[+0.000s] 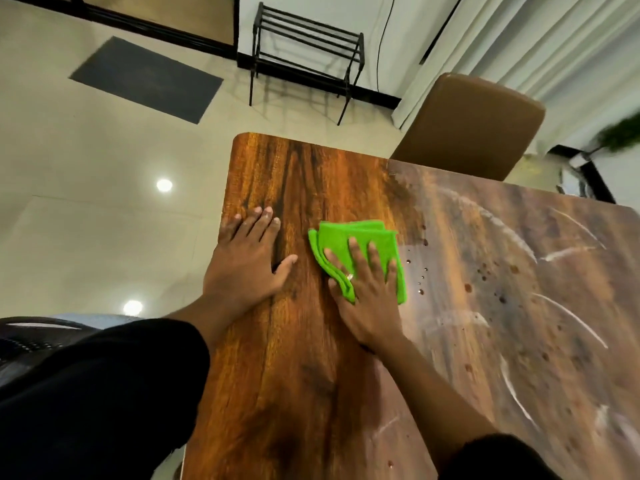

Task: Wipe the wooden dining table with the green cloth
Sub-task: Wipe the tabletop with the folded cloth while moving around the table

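- While I have only the head view to go on, it shows the hold plainly: my right hand (370,299) lies flat on the green cloth (346,237), fingers straight and fanned apart, palm bearing down. Nothing is pinched or curled round; the cloth is simply trapped between palm and wood.
- The cloth is folded into a thick pad and sits on the wooden dining table (304,375) towards its left end, right where bright, glossy grain meets a duller, hazy stretch. I judge the fold is there to give a firm pad under a spread hand.
- My left hand (246,268) rests flat on bare wood just beside the cloth, apart from it, fingers straight and close together, thumb angled out. It holds nothing. I read it as a brace that takes my weight as I lean over the top.
- Just right of the cloth lie small droplets (420,291), and beyond them pale curved streaks (498,223) cross the filmy surface. By my reckoning the glossy left part is done and the right part is yet to do.
- A brown chair (478,126) stands at the far edge, well apart from both hands and, I think, clear of any stroke.
- With a flat palm and no real grip, the cloth could slide out from under my hand on the wet patch.
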